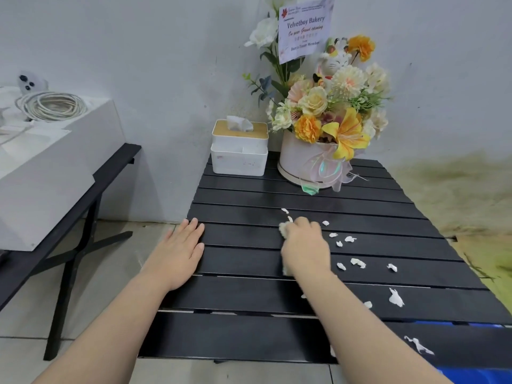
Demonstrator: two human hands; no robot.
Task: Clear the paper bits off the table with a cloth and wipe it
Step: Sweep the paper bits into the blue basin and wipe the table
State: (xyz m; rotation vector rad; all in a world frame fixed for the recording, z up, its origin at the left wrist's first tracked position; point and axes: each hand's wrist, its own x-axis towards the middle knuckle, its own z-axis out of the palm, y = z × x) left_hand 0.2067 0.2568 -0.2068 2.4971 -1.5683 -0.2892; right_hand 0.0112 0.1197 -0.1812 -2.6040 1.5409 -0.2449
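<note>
Nearest, at 5 o'clock: torn paper bits point(395, 297) strewn over the black slatted surface point(243, 295). Right hand point(304, 245) closed on a pale cloth point(283, 229), mid-sweep; left hand point(180, 250) flat, open, empty. Next, probably: gathering bits rightward. At 12 o'clock: tissue box point(239, 151) holding tissues, round box point(302, 162) holding flowers.

- The small pale cream cloth point(283, 229) is bunched under the right hand point(304, 246), pressed on the table's middle, its edges showing at the far-left and near sides.
- The torn white paper bits point(358, 262) lie scattered across the right half.
- The black slatted table point(243, 295) is bare on its left.
</note>
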